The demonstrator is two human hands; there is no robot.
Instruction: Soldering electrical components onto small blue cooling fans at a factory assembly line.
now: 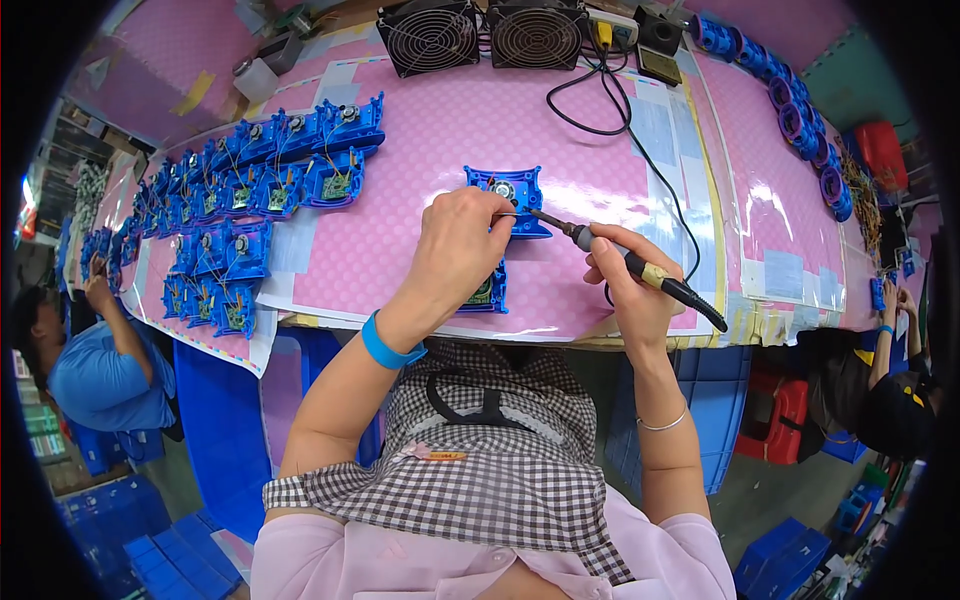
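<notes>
My right hand (635, 280) is closed round the handle of a soldering iron (655, 272), its tip pointing left at a blue plastic housing (532, 185). That housing lies on the pink table sheet and has a round metal speaker (503, 190) in it. Over its near left part my left hand (460, 235) is pinched on a thin wire, close to the iron's tip. Whether tip and wire touch is too small to tell. Just below, partly hidden by my left hand, lies a second blue housing part with a green circuit board (482, 294).
Rows of blue housings (240, 195) with boards and speakers fill the left. Two black fans (432, 38) stand at the back, beside a soldering iron stand (658, 60). A black cord (660, 170) runs down the right. Blue round parts (797, 122) line the far right. Co-workers sit at both sides.
</notes>
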